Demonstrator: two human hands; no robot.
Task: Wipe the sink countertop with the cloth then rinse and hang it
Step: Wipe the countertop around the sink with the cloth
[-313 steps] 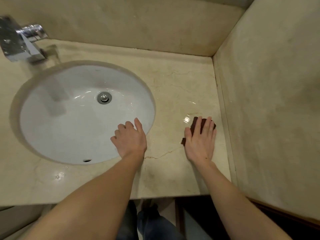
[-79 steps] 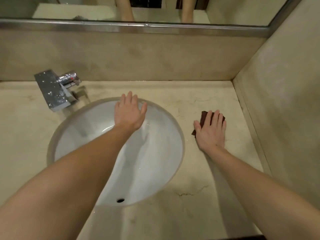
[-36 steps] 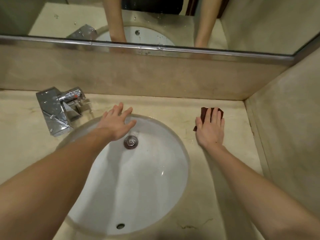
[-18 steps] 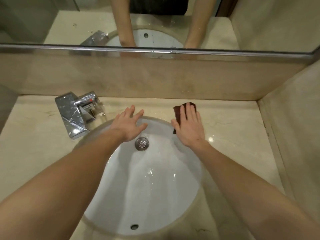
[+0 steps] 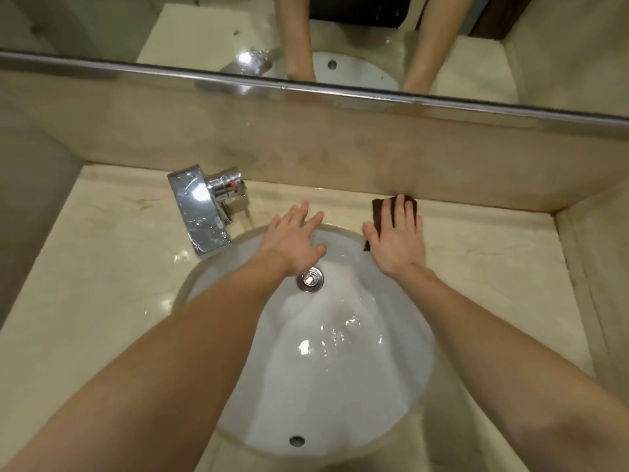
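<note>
A dark brown cloth [image 5: 380, 212] lies flat on the beige marble countertop [image 5: 483, 267], right against the back wall behind the sink's far right rim. My right hand [image 5: 398, 238] presses flat on it with fingers spread, covering most of it. My left hand [image 5: 294, 240] is open and empty, fingers spread over the far rim of the white oval sink [image 5: 340, 362], between the faucet and the cloth. The countertop looks wet and shiny near the faucet.
A chrome faucet [image 5: 200, 212] with a side handle stands at the sink's back left. The drain plug [image 5: 309, 278] sits just below my left hand. A marble backsplash and mirror [image 5: 340, 46] rise behind; a side wall [image 5: 599, 253] closes the right end.
My right hand has slid the cloth from the right part of the countertop leftward and back to the wall behind the sink. My left hand stays over the sink's far rim.
</note>
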